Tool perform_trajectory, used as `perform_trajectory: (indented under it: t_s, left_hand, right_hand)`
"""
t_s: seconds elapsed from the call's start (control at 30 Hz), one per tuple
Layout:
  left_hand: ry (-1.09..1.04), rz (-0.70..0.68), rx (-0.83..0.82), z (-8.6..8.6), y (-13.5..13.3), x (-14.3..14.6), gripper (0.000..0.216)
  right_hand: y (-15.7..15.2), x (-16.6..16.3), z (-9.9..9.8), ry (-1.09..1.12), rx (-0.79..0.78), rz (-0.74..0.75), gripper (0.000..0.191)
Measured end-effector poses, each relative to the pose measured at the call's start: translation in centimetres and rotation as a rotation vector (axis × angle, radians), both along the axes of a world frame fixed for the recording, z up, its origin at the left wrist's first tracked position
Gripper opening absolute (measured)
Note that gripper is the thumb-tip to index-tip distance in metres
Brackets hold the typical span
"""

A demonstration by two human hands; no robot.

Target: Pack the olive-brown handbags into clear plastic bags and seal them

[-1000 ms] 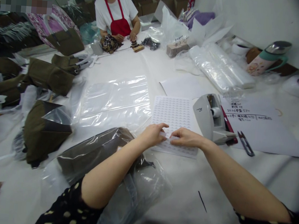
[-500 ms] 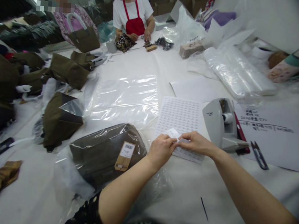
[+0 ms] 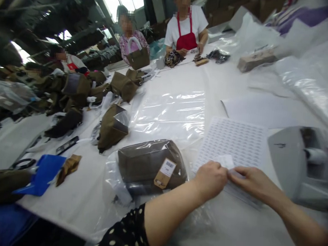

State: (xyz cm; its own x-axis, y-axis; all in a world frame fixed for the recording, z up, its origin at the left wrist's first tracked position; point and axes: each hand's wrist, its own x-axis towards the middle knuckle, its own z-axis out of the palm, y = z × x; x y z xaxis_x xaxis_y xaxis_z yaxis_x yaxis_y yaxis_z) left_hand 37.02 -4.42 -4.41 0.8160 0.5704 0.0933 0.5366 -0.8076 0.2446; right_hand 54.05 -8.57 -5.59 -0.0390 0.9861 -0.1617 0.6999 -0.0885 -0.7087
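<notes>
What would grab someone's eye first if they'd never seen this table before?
Probably the dark olive bag in clear plastic near the picture's middle, with a brown-and-white tag showing against it. Then the left hand and right hand, which seem to pinch a small white slip over the printed sheet. Farther back, at the top, a bright red apron stands out.

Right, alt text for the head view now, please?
The left hand pinches a small white slip over a printed sheet, the right hand close beside it. A plastic-wrapped, tagged brown bag lies to the left, a grey tape dispenser stands to the right.
</notes>
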Motion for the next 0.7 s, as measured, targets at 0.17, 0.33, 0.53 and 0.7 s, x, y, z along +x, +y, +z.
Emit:
perform_trajectory:
  t_s: [0.17,0.33,0.53,0.7]
  left_hand:
    - [-0.160,0.098,-0.327,0.2,1.1,-0.2,0.023]
    - [-0.194,0.085,-0.404,0.9,1.8,-0.2,0.020]
    - [-0.166,0.055,-0.390,1.1,2.1,-0.1,0.020]
    - [-0.201,0.085,-0.464,1.1,2.3,0.0,0.019]
  right_hand:
    - [0.3,-0.4,1.3,0.000,-0.026,0.009,0.028]
    - [0.2,0.1,1.3,0.133,-0.018,0.005,0.022]
    - [0.2,0.3,1.6,0.110,-0.025,0.018,0.020]
    - [0.1,0.2,1.5,0.097,0.016,0.017,0.020]
